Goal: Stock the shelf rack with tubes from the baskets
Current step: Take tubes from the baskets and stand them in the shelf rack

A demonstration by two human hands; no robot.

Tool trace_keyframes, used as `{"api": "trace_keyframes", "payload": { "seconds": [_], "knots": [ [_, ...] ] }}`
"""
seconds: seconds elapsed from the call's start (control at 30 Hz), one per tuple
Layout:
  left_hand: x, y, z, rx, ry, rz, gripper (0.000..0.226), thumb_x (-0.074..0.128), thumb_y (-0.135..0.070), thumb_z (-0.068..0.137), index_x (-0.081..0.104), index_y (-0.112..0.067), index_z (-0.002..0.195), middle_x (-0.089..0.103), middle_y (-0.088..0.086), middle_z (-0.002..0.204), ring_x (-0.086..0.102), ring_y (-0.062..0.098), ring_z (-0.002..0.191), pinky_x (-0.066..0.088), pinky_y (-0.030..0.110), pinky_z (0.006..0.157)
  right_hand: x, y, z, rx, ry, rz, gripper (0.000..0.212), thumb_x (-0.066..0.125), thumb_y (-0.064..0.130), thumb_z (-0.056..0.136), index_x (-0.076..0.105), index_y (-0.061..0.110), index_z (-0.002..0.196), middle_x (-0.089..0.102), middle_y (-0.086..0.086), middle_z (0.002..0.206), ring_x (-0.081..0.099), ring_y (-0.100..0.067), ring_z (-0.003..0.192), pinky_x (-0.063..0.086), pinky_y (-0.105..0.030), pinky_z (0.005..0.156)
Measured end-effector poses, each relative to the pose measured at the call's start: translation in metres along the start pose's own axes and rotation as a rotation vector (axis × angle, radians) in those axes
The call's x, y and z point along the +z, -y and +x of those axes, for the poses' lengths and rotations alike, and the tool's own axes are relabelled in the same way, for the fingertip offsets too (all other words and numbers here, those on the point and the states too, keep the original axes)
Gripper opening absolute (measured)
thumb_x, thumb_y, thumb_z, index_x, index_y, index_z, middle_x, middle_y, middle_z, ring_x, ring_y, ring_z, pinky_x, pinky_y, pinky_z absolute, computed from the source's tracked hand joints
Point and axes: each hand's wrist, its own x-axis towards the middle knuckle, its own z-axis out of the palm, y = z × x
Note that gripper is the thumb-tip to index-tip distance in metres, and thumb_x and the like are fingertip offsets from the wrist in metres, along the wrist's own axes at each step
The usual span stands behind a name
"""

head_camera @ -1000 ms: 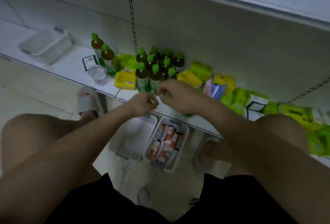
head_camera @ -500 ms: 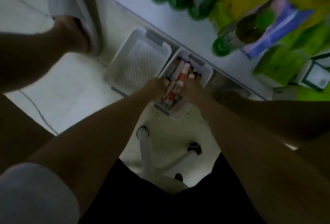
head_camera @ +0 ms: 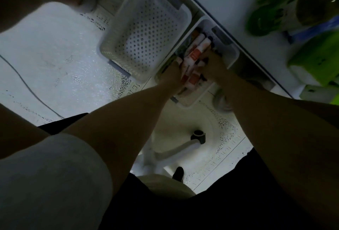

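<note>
Two hands in the full basket

Both the left hand (head_camera: 174,71) and right hand (head_camera: 212,63) reach among tubes (head_camera: 197,52) in the centre basket (head_camera: 233,59); finger grip cannot be told. Neighbouring basket (head_camera: 146,28), upper centre, sits empty. Many tubes remain unshelved.

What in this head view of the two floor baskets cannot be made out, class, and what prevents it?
- Grip of the left hand and right hand: fingers buried among the tubes, head view.
- Tube count: hands and basket wall cover many.
- Tube lettering: too dim and small.
- Shelf goods: cut off by the right edge, blurred.
- Empty basket: nothing hidden.
</note>
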Motion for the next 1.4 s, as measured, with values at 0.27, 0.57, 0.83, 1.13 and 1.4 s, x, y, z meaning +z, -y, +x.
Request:
{"api": "trace_keyframes", "payload": {
  "seconds": [0.27,0.57,0.83,1.13,1.4],
  "knots": [
    [0.0,0.0,-0.001,-0.01,-0.002,-0.144,0.036,0.04,-0.044,0.1,0.051,-0.02,0.124,0.057,0.001,0.114,0.053,0.017,0.101,0.036,0.02,0.081,0.008,0.012,-0.028,-0.029,-0.062,0.124,0.028,0.057,0.0,0.088,0.057,0.0,0.117,0.055,-0.018,0.125,0.053,-0.03,0.115,0.043,-0.026,0.084],
    [-0.071,-0.009,-0.04,0.13,-0.023,-0.276,0.034,0.057,-0.039,0.094,0.069,-0.009,0.103,0.07,0.011,0.098,0.068,0.025,0.089,0.056,0.038,0.084,-0.044,0.036,-0.077,0.063,-0.147,0.532,0.035,0.065,0.009,0.085,0.058,0.007,0.119,0.064,-0.008,0.108,0.062,-0.018,0.097,0.053,-0.026,0.074],
    [-0.128,-0.038,-0.087,0.29,-0.106,-0.914,0.023,0.066,-0.032,0.09,0.064,-0.012,0.1,0.068,0.009,0.104,0.065,0.02,0.098,0.051,0.032,0.088,-0.075,0.05,-0.141,0.062,-0.292,0.701,0.013,0.049,0.029,0.098,0.056,0.021,0.106,0.062,-0.006,0.092,0.064,-0.03,0.091,0.054,-0.038,0.079],
    [-0.201,-0.1,-0.165,0.535,-0.103,-1.072,0.013,0.061,-0.034,0.093,0.061,-0.022,0.088,0.069,-0.002,0.083,0.067,0.016,0.08,0.054,0.032,0.075,-0.138,0.111,-0.222,-0.142,-0.274,0.708,0.031,0.059,0.023,0.095,0.048,0.009,0.071,0.055,-0.012,0.064,0.052,-0.016,0.039,0.041,-0.02,0.043],
    [-0.256,-0.169,-0.252,0.684,-0.049,-1.022,0.032,0.036,-0.027,0.105,0.054,-0.011,0.084,0.047,0.004,0.06,0.043,0.014,0.045,0.036,0.016,0.038,-0.223,0.147,-0.32,-0.348,-0.303,0.53,0.017,0.055,-0.003,0.088,0.065,0.001,0.1,0.061,-0.012,0.08,0.057,-0.016,0.058,0.049,-0.02,0.051]
  ]
}}
